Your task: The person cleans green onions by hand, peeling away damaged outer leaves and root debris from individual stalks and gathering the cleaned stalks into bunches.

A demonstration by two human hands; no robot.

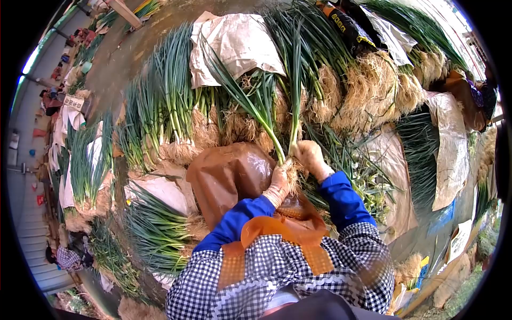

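Note:
Just above my lap, my left hand (278,185) is closed around the white base of a green onion (265,120), whose leaves lean up and to the left. My right hand (312,159) is closed at the foot of a second green onion (295,101), which stands nearly upright. Pale stringy roots (293,175) hang between the two hands, which are close together. Under them a brown apron (232,173) covers my lap. Which roots belong to which stalk I cannot tell.
Rows of green onions (170,96) with bushy roots lie ahead, partly under a pale sack (237,45). Another pile (157,229) lies at my left. Loose leaves (368,176) and a sheet (397,181) are at right. Other people (69,258) sit at far left.

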